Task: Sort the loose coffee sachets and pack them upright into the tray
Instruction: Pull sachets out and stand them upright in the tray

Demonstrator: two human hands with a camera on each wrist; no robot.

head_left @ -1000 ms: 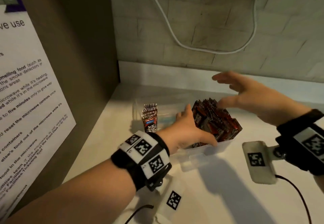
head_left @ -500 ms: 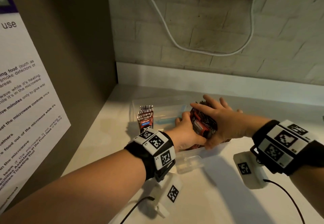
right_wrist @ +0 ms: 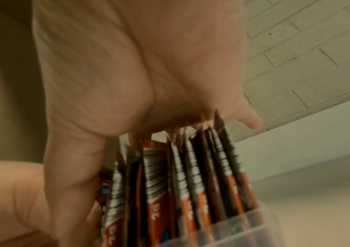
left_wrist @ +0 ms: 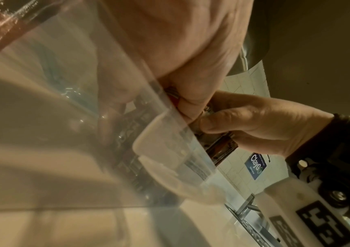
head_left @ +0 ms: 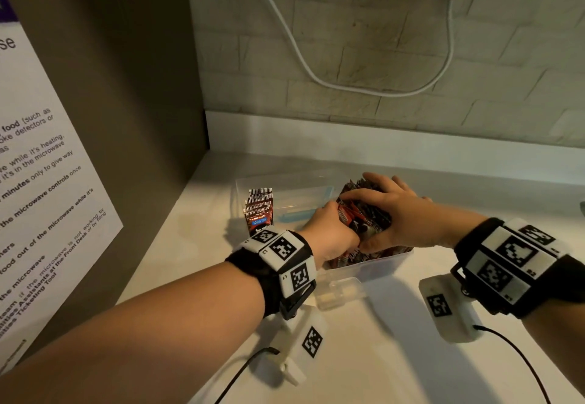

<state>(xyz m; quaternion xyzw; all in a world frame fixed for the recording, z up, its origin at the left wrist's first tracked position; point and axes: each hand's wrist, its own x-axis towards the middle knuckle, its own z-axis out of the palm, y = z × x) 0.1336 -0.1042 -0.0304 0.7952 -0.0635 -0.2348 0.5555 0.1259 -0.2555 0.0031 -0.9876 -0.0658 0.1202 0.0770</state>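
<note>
a second earlier the right hand (head_left: 400, 213) had been raised, spread, above the clear plastic tray (head_left: 373, 266); by now it had been lowered onto the red and black coffee sachets (head_left: 364, 213) packed at the tray's right end, fingers laid over their tops and thumb curled against the near face of the bundle. the left hand (head_left: 329, 236) was kept at the bundle's left side, fingers bent round its edge. the block was judged to be gripped from two sides for squaring or shifting inside the tray. the sachets were seen standing upright, serrated foil tops fanned slightly. a smaller upright stack of barcode-backed sachets (head_left: 259, 210) was left at the tray's left end, with a gap between the two groups.
</note>
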